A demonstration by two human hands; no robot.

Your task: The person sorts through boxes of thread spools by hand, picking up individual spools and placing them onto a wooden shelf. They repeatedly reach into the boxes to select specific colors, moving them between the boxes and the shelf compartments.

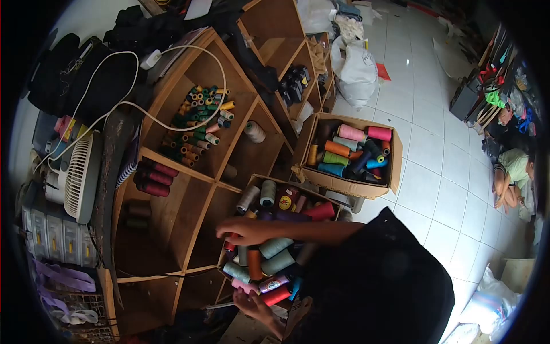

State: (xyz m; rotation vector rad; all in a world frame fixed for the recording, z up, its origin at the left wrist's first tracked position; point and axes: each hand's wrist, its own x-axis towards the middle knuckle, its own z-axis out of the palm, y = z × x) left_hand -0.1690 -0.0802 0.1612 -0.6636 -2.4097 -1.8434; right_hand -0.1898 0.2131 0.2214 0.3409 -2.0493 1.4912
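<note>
My right hand reaches across the lower cardboard box, its fingers bent down onto a dark red thread spool at the box's left side. Nearer the bottom edge, my left hand has its fingertips around the end of a pink spool. Between the hands lie an orange-brown spool, a pale green spool and a grey-blue spool. A bright red spool is right of my left hand. The palms are hidden.
A wooden shelf with small spools stands left. Another cardboard box of spools is beyond my right arm. A white fan and looping cable are at far left. Another person sits at far right.
</note>
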